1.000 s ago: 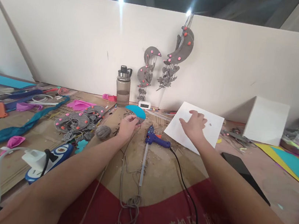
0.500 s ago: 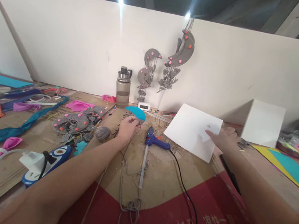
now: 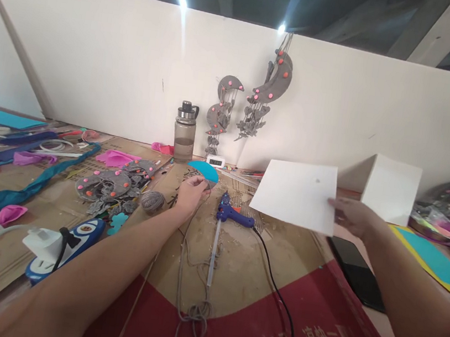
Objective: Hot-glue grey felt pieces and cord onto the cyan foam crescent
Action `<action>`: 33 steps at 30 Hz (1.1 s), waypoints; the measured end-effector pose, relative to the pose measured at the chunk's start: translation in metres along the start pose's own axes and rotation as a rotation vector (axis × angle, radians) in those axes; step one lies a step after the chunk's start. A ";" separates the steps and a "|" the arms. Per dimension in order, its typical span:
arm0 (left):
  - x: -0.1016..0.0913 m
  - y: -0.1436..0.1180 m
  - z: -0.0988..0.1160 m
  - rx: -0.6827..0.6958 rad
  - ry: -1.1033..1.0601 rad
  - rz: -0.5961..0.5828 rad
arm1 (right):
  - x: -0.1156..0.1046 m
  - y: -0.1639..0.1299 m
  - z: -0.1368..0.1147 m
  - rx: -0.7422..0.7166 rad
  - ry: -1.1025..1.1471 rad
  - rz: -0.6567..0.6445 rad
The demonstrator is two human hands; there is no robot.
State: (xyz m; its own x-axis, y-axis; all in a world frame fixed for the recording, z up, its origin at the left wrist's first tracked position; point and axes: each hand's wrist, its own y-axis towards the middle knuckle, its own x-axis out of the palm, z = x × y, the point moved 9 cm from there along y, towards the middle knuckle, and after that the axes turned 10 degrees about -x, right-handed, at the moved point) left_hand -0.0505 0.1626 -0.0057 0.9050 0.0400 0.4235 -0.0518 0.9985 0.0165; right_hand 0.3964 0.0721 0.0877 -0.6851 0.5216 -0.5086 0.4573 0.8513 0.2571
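Observation:
My left hand pinches a blue rounded piece with some grey on its near edge. A strand of grey yarn hangs below those fingers. My right hand grips a white sheet by its right edge. The sheet is stiff-looking, with a small mark near its top. Between both hands a blue glue gun lies on the cardboard, a clear glue stick sticking out toward me. To the left of my left hand rests a ball of grey yarn.
A water bottle stands by the white wall, where grey crescent hangings are hung. Left are decorated grey felt pieces and a power strip. A black phone and blue and yellow sheets lie right.
My right hand has moved from the face of the white sheet to its right edge. The sheet has turned and shifted slightly right, uncovering more of the phone. My left hand stays put.

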 end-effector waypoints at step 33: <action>0.008 -0.006 0.003 -0.020 0.015 -0.037 | 0.078 0.125 -0.160 -0.662 -0.992 0.129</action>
State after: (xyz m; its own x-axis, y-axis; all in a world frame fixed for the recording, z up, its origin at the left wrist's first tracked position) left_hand -0.0447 0.1567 0.0005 0.9124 0.0032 0.4092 -0.0096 0.9999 0.0137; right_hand 0.3097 0.2277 0.2116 0.2134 0.5821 -0.7846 -0.0894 0.8114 0.5776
